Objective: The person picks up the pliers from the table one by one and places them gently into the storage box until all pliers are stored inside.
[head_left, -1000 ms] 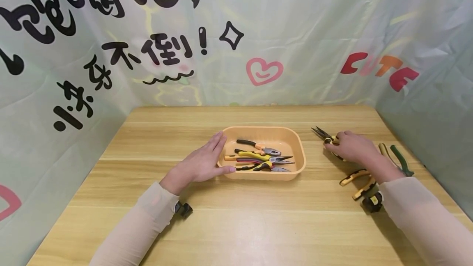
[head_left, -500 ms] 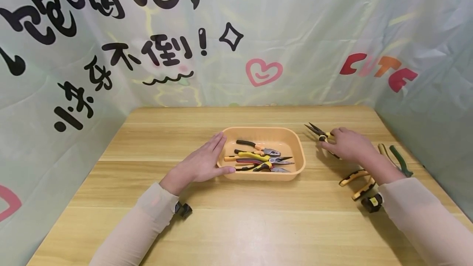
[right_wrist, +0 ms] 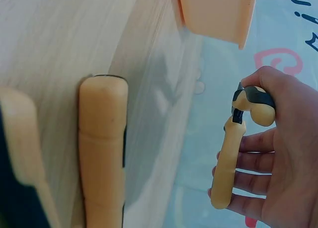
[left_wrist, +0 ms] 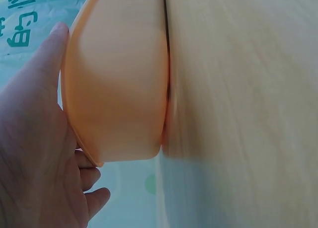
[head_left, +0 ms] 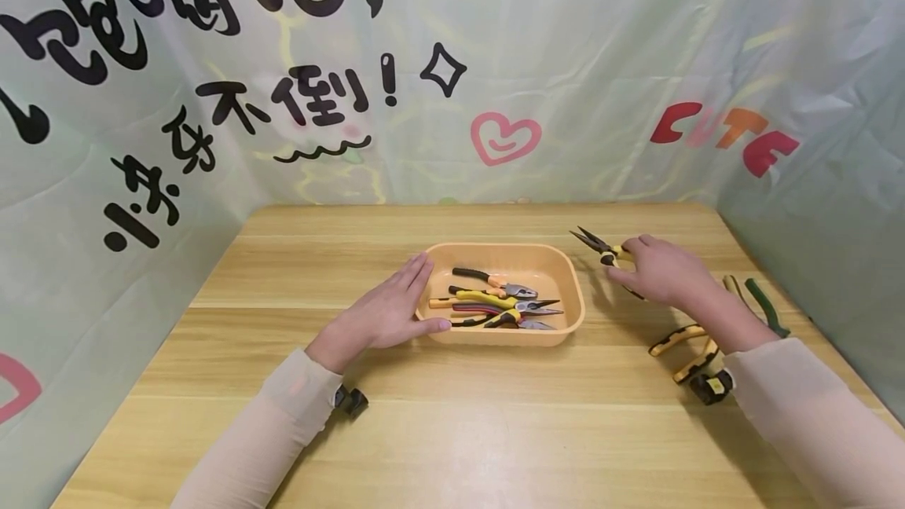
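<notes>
My right hand (head_left: pixel 661 269) holds long-nose pliers (head_left: pixel 606 259) with yellow and black handles, raised off the table to the right of the tray. Their slim dark jaws point up and left. In the right wrist view the fingers curl behind one yellow handle (right_wrist: pixel 227 168), and the thumb lies at the other. My left hand (head_left: pixel 378 313) rests on the left end of the orange tray (head_left: pixel 495 338), fingers straight over the rim, thumb along the near edge. Inside lie several pliers, including orange-and-black combination pliers (head_left: pixel 520 290) and yellow-handled long-nose pliers (head_left: pixel 488 298).
Yellow-and-black handles (head_left: pixel 677 339) of another tool lie under my right forearm. Beside them is a tool with green handles (head_left: pixel 766 305), partly hidden by the arm. A printed curtain (head_left: pixel 601 61) surrounds the wooden table (head_left: pixel 452 430) at the back and sides.
My right hand has lifted the long-nose pliers and carried them left, closer to the tray. The left hand, the tray and the tools in it look unmoved.
</notes>
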A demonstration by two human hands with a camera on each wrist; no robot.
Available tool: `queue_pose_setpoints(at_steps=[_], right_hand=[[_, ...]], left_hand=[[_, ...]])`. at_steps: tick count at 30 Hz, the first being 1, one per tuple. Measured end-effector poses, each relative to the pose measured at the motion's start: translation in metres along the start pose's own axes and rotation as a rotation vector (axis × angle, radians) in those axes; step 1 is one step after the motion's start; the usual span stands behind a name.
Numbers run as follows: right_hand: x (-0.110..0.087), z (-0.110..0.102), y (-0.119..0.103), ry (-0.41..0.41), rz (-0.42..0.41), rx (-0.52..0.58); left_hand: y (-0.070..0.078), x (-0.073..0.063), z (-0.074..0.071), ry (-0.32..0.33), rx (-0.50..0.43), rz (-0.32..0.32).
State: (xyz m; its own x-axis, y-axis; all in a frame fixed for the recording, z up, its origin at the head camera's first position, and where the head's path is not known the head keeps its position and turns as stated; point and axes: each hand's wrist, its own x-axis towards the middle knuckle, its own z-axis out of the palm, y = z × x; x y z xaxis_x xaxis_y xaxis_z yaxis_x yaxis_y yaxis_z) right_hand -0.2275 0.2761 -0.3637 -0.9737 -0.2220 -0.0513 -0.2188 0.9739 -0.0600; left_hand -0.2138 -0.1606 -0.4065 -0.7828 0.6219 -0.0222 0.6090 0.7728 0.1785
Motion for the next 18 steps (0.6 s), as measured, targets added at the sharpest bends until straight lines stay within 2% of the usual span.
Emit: queue_pose_setpoints(at_steps=[18], right_hand=[[-0.003, -0.016, -0.013, 0.118, -0.057, 0.006]], left_hand=[[0.0, 0.001, -0.001, -0.007, -0.022, -0.007]])
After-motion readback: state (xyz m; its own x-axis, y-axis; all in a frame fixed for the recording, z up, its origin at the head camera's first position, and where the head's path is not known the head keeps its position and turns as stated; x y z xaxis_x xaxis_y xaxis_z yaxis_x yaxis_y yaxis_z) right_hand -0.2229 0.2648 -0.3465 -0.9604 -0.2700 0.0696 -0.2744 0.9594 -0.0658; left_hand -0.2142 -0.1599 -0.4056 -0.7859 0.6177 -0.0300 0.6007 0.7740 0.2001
